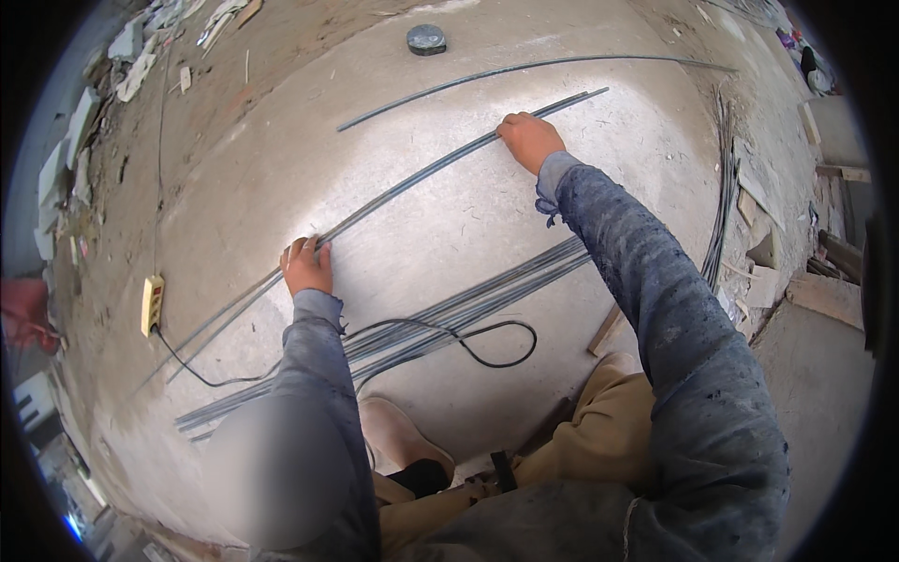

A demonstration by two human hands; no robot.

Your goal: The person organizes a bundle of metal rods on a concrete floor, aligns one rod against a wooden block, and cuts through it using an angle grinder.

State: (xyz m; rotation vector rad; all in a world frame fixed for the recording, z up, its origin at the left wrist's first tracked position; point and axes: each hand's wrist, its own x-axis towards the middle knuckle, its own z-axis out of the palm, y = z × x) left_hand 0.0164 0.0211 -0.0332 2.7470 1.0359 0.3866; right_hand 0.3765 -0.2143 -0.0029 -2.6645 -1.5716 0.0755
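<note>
A pair of long, thin steel rods (407,192) runs slantwise over the concrete floor, from near left to far right. My left hand (307,266) is closed round them toward their near part, where the ends spread slightly apart. Farther along, my right hand (530,140) grips the same rods close to their far end. Beyond them lies a single rod (524,66), apart from the pair. Nearer my feet, a bundle of similar rods (515,281) rests on the floor, partly covered by my left forearm and a black cable (536,342).
The cable leads to a yellow power strip (153,304) at the left. A dark round block (427,40) sits at the far side. On the right are thin dark rods (721,206), wood scraps and a board (824,298). Broken rubble (70,140) lines the left edge.
</note>
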